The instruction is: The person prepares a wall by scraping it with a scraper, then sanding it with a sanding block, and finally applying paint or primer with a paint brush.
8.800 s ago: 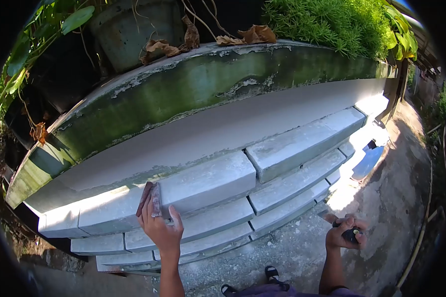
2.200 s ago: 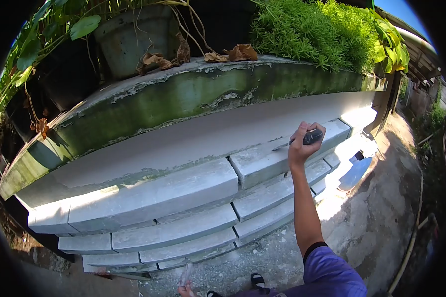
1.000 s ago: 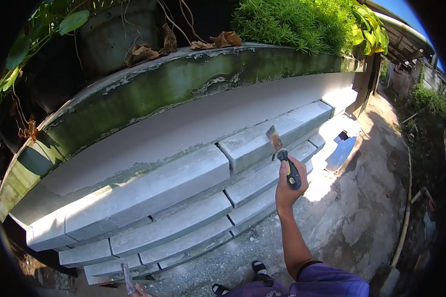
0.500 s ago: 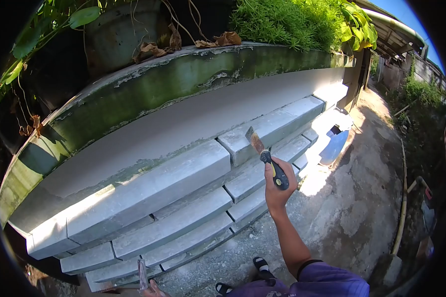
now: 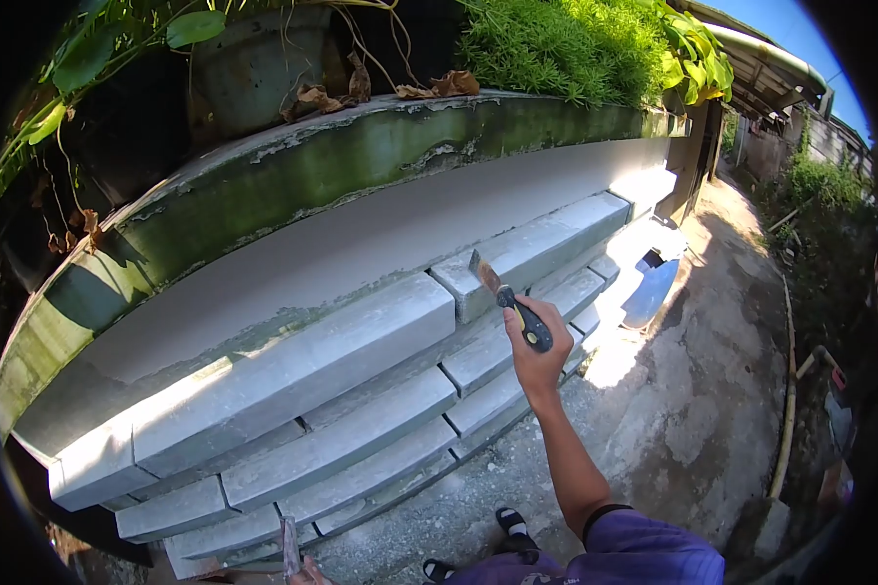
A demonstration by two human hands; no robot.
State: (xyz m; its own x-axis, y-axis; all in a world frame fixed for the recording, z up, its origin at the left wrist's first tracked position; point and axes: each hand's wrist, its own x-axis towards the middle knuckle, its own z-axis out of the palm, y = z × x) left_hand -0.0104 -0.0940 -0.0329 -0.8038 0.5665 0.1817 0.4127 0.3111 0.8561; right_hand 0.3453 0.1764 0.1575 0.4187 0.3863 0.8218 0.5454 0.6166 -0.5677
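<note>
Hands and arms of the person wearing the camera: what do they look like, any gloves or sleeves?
The right hand is bare, with no glove, watch or ring in sight. The right forearm is bare too. Near the elbow sits a dark band, then a purple sleeve. Only a sliver of the left hand shows at the bottom edge, so its sleeve is out of view.

The right hand [image 5: 537,346] is now raised, scraper [image 5: 514,307] blade at the upper block [image 5: 546,249]; the left hand [image 5: 310,575] is now down off the wall [image 5: 361,244]
</note>
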